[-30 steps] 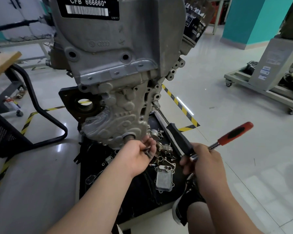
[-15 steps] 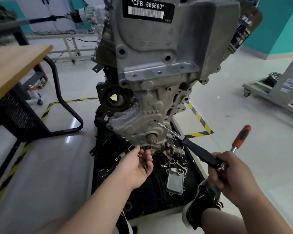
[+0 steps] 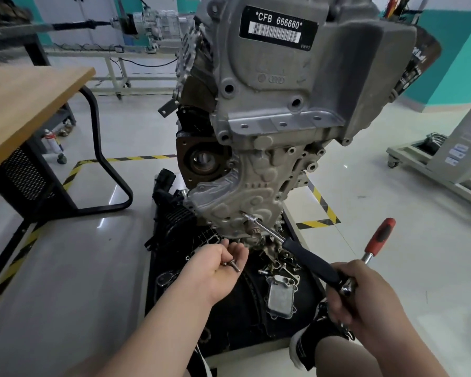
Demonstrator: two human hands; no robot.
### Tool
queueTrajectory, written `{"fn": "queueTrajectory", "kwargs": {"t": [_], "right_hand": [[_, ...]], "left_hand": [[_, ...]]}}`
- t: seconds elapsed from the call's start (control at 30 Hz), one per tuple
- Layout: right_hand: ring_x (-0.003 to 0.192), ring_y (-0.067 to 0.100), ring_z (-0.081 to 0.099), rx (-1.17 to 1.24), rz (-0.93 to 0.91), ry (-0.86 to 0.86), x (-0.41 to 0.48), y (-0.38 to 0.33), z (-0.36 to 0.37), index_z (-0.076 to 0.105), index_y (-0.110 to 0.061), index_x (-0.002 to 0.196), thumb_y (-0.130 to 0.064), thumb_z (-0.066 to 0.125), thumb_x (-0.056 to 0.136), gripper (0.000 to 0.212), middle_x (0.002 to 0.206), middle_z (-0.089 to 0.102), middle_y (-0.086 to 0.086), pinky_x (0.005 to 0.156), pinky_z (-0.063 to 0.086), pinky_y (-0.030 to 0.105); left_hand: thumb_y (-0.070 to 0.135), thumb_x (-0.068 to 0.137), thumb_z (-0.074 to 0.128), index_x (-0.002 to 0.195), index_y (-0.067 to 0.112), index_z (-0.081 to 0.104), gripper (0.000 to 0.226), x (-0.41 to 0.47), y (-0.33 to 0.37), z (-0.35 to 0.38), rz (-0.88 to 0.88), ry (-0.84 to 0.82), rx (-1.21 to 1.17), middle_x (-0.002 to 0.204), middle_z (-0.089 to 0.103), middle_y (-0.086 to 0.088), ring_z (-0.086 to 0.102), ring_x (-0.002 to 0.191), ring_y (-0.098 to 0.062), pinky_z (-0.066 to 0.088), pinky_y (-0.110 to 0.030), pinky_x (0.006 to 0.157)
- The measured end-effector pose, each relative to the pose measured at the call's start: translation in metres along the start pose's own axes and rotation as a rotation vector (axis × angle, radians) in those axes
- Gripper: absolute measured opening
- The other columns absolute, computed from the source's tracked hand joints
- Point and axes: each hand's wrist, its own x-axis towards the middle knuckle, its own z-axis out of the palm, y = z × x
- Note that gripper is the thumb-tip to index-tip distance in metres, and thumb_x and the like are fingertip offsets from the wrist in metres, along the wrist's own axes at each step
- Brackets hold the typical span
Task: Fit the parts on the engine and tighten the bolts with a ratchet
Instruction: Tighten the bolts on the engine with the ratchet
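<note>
A grey engine point(image 3: 278, 110) stands upright on a black tray point(image 3: 174, 273), its cast timing cover point(image 3: 245, 197) facing me. My left hand point(image 3: 215, 270) lies palm up below the cover and holds loose bolts point(image 3: 230, 265) in its curled fingers. My right hand point(image 3: 365, 297) grips a black-handled driver point(image 3: 310, 261) whose metal shaft tip touches the cover's lower edge. The same hand also holds a ratchet with a red handle point(image 3: 381, 236) that sticks up to the right.
Loose bolts, gaskets and a silver oil cooler point(image 3: 282, 295) lie on the tray. A wooden table point(image 3: 25, 104) with a black frame stands at left. A wheeled stand point(image 3: 446, 161) sits at right. My shoe point(image 3: 310, 338) rests beside the tray.
The view has shifted so the engine sits more to the right. My left hand came away from the cover and turned palm up. The driver tip moved across to the cover's lower edge.
</note>
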Motion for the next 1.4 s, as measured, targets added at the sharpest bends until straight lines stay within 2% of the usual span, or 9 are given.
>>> {"fn": "queueTrajectory", "kwargs": {"t": [0.07, 0.23, 0.3, 0.5, 0.67, 0.83, 1.03, 1.27, 1.4], "right_hand": [[0.036, 0.020, 0.024, 0.028, 0.010, -0.020, 0.004, -0.001, 0.012, 0.063, -0.010, 0.050, -0.016, 0.039, 0.085, 0.043, 0.045, 0.038, 0.014, 0.042, 0.033, 0.031], [0.034, 0.020, 0.023, 0.080, 0.034, -0.039, 0.014, 0.003, 0.023, 0.065, 0.001, 0.073, -0.015, 0.037, 0.089, 0.036, 0.043, 0.037, 0.014, 0.043, 0.033, 0.033], [0.033, 0.019, 0.022, 0.120, 0.039, -0.043, 0.017, 0.007, 0.023, 0.062, 0.001, 0.071, -0.015, 0.037, 0.089, 0.035, 0.043, 0.036, 0.013, 0.041, 0.033, 0.033], [0.034, 0.019, 0.021, 0.150, 0.071, -0.017, 0.026, 0.011, 0.015, 0.058, 0.005, 0.083, -0.016, 0.037, 0.088, 0.030, 0.042, 0.034, 0.012, 0.039, 0.033, 0.031], [0.033, 0.019, 0.021, 0.145, 0.055, -0.035, 0.026, 0.008, 0.008, 0.057, 0.004, 0.077, -0.015, 0.035, 0.089, 0.032, 0.041, 0.034, 0.012, 0.038, 0.034, 0.032], [0.029, 0.018, 0.022, 0.143, 0.063, -0.051, 0.021, 0.008, 0.001, 0.057, 0.010, 0.084, -0.014, 0.037, 0.088, 0.032, 0.041, 0.035, 0.013, 0.036, 0.034, 0.030], [0.030, 0.019, 0.022, 0.127, 0.053, -0.072, 0.019, 0.010, -0.009, 0.058, 0.011, 0.084, -0.014, 0.035, 0.088, 0.034, 0.042, 0.036, 0.014, 0.038, 0.034, 0.029], [0.034, 0.019, 0.026, -0.052, 0.022, -0.067, 0.019, 0.010, -0.015, 0.068, -0.002, 0.067, -0.014, 0.036, 0.088, 0.040, 0.043, 0.040, 0.016, 0.043, 0.029, 0.031], [0.035, 0.020, 0.028, -0.091, 0.020, -0.061, 0.016, 0.007, -0.014, 0.064, 0.009, 0.079, -0.013, 0.039, 0.091, 0.035, 0.044, 0.043, 0.018, 0.038, 0.030, 0.028]], "left_hand": [[-0.019, 0.090, 0.026, 0.093, -0.001, 0.052, 0.032, 0.000, 0.002, 0.000, 0.000, -0.005, -0.015, 0.091, 0.053, -0.019, 0.059, 0.081, -0.024, 0.051, -0.039, 0.062], [-0.015, 0.094, 0.039, 0.089, 0.000, 0.056, 0.023, 0.001, 0.004, 0.003, -0.055, -0.041, -0.050, 0.087, 0.059, -0.020, 0.064, 0.077, -0.024, 0.058, -0.034, 0.051], [-0.012, 0.096, 0.039, 0.089, 0.000, 0.055, 0.022, 0.003, 0.006, 0.005, -0.065, -0.055, -0.068, 0.085, 0.060, -0.020, 0.064, 0.074, -0.024, 0.059, -0.034, 0.049], [-0.011, 0.090, 0.030, 0.088, 0.001, 0.053, 0.027, 0.010, 0.008, 0.009, -0.020, -0.068, -0.064, 0.088, 0.054, -0.018, 0.060, 0.080, -0.029, 0.052, -0.040, 0.067], [-0.013, 0.081, 0.027, 0.085, 0.001, 0.054, 0.030, 0.010, 0.006, 0.014, 0.033, -0.118, -0.005, 0.083, 0.054, -0.015, 0.058, 0.077, -0.027, 0.052, -0.039, 0.069], [-0.007, 0.096, 0.037, 0.089, 0.000, 0.059, 0.024, 0.013, 0.003, 0.019, 0.066, -0.140, 0.084, 0.079, 0.060, -0.012, 0.062, 0.073, -0.022, 0.057, -0.030, 0.053], [0.013, 0.100, 0.048, 0.091, 0.009, 0.063, 0.018, 0.018, 0.000, 0.017, 0.060, -0.116, 0.219, 0.071, 0.068, -0.004, 0.056, 0.047, -0.009, 0.041, -0.020, 0.037], [0.024, 0.098, 0.054, 0.088, 0.012, 0.065, 0.020, 0.026, 0.003, 0.015, 0.054, -0.031, 0.170, 0.058, 0.055, 0.002, 0.046, 0.045, -0.006, 0.036, -0.016, 0.035], [0.024, 0.096, 0.058, 0.088, 0.012, 0.066, 0.016, 0.025, 0.000, 0.016, 0.105, -0.034, 0.177, 0.055, 0.057, 0.003, 0.048, 0.041, -0.003, 0.036, -0.015, 0.035]]}}
